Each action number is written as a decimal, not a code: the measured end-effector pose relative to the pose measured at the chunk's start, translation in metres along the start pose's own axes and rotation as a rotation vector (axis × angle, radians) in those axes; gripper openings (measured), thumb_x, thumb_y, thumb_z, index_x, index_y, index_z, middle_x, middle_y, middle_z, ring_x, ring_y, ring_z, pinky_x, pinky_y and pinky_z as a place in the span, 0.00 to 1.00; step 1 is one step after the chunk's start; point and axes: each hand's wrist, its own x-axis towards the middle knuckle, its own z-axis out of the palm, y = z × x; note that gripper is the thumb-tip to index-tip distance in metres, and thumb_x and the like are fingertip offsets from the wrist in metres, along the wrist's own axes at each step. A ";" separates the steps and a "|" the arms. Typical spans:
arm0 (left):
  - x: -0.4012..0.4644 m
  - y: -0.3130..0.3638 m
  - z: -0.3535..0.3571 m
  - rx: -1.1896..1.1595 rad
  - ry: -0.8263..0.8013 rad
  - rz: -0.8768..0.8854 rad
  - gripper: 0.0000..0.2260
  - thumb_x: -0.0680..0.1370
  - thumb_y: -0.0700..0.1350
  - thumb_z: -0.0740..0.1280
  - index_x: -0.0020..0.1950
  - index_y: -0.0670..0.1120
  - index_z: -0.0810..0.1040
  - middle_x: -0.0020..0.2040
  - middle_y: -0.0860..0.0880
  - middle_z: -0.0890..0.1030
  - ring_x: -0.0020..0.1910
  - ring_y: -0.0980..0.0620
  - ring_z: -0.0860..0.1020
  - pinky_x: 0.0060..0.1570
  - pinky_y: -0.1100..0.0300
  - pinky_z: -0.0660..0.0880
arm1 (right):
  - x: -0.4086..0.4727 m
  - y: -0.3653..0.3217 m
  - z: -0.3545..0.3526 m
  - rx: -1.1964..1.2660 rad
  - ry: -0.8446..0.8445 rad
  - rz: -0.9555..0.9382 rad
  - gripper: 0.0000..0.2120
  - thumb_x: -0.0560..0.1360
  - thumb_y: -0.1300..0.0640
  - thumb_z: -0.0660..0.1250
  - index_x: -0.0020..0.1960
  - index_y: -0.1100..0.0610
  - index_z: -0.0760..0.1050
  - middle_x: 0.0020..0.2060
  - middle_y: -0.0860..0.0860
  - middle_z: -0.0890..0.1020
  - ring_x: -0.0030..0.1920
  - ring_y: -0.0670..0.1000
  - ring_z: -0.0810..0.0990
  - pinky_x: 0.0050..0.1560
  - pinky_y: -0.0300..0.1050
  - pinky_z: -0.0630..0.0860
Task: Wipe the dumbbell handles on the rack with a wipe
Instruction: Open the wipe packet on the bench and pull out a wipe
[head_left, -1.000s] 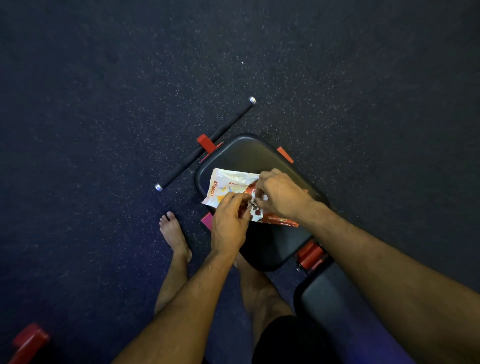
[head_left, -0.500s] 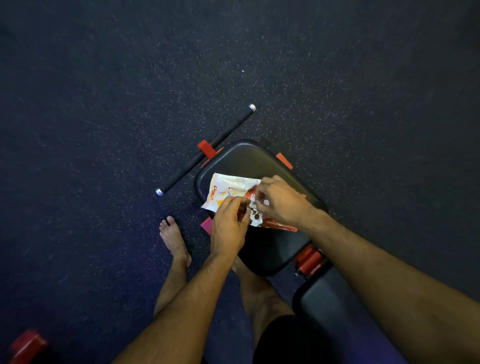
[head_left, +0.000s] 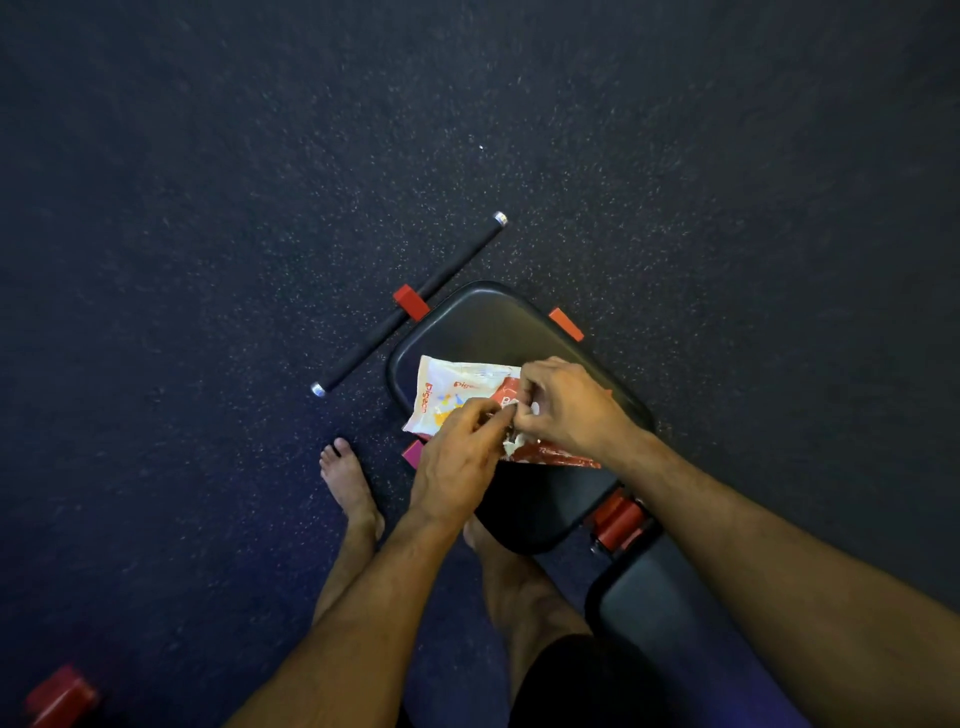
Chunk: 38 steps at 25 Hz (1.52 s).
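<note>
Shifted slightly lower on the bench pad (head_left: 483, 327) since a moment ago, with left hand (head_left: 457, 462) and right hand (head_left: 566, 405) pinching together at the wipe pack (head_left: 457, 389) mouth, long axis running left-right beneath both; no dumbbell rack in view.

Both hands over wipes pack (head_left: 457, 395) on desk (head_left: 488, 327); left hand (head_left: 457, 462) and right hand (head_left: 566, 405) pinch its opening; bare foot (head_left: 348, 483) left of left hand.
</note>
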 end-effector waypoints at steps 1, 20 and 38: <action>0.002 0.005 -0.001 -0.046 -0.066 -0.097 0.04 0.80 0.50 0.65 0.53 0.58 0.76 0.50 0.57 0.79 0.47 0.56 0.78 0.43 0.53 0.76 | 0.000 0.001 0.001 -0.021 -0.017 0.001 0.06 0.68 0.59 0.69 0.38 0.54 0.72 0.35 0.44 0.77 0.43 0.46 0.73 0.41 0.39 0.69; 0.014 0.008 0.009 -0.230 -0.183 -0.369 0.11 0.81 0.58 0.60 0.42 0.55 0.73 0.44 0.52 0.78 0.43 0.52 0.75 0.40 0.53 0.68 | 0.004 0.006 0.008 -0.402 -0.141 -0.128 0.08 0.74 0.59 0.64 0.52 0.58 0.77 0.48 0.53 0.75 0.51 0.53 0.73 0.52 0.46 0.71; 0.016 0.003 0.027 0.421 0.028 0.190 0.08 0.72 0.47 0.71 0.51 0.51 0.79 0.45 0.51 0.77 0.41 0.48 0.75 0.41 0.53 0.68 | -0.022 0.029 0.005 -0.169 0.204 -0.300 0.03 0.73 0.61 0.67 0.46 0.60 0.76 0.44 0.53 0.76 0.49 0.53 0.74 0.57 0.43 0.71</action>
